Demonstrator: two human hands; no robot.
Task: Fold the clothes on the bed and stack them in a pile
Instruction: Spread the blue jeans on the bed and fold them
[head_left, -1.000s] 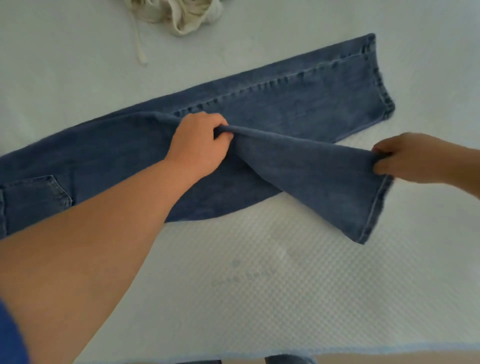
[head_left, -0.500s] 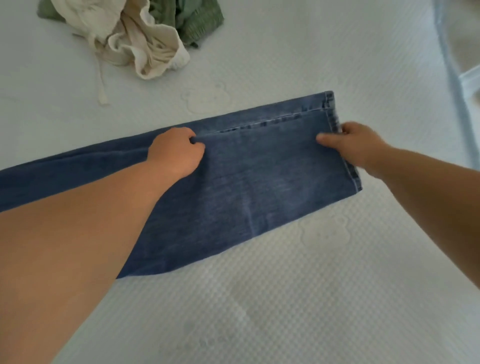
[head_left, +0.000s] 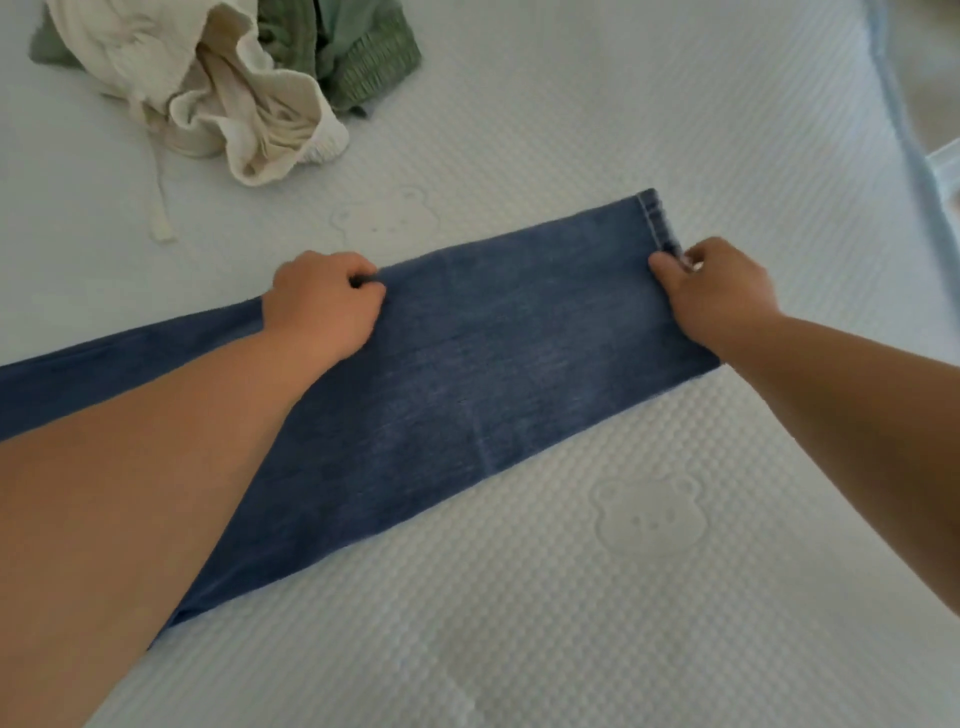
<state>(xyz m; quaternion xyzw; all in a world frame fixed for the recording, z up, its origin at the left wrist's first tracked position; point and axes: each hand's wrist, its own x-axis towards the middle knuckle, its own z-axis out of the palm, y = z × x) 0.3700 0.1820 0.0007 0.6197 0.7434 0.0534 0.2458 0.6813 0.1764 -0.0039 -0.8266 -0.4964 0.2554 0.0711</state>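
A pair of blue jeans (head_left: 498, 374) lies flat across the bed, folded lengthwise with one leg on top of the other, hems at the right. My left hand (head_left: 322, 306) grips the far edge of the top leg near its middle, fingers curled round the denim. My right hand (head_left: 717, 291) pinches the hems at the right end. My left forearm covers the part of the jeans toward the waist at the left.
A heap of unfolded clothes, cream (head_left: 223, 104) and green (head_left: 358, 57), lies at the far left of the white quilted mattress (head_left: 623, 597). The bed's edge (head_left: 904, 119) runs down the far right.
The near leg, lifted a second ago, has been carried over and laid flat on the other leg. Both hands moved away from me with it and now hold it at the far edge.
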